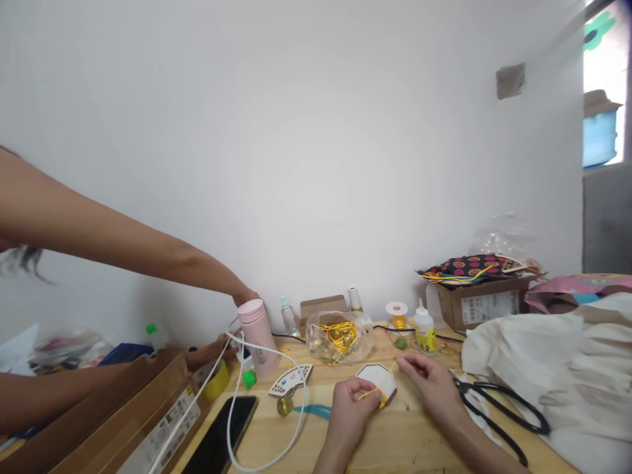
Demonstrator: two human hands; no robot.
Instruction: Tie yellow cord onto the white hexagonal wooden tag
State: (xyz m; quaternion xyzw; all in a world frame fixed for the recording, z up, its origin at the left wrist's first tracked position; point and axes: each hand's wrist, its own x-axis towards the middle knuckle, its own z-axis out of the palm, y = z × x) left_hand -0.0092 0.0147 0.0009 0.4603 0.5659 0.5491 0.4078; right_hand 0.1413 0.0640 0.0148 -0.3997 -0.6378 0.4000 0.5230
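My left hand [351, 409] is closed on a yellow cord at the lower edge of a white hexagonal piece [376, 380] with a dark border. Just right of that piece, my right hand [430, 382] pinches the cord's other stretch between thumb and fingertips. The cord [394, 366] runs across the hexagon's right side between the hands. Left of my left hand lie a fan-shaped piece [291, 380], a gold bell [285, 405] and a blue tassel [315, 411].
Another person's arm [148, 237] reaches in behind a pink bottle [257, 337]. Black scissors [498, 411], a glue bottle [424, 331], a bag of yellow cords [340, 336], a phone [222, 438], a looped white cable [302, 421] and cardboard boxes [162, 428] surround the hands.
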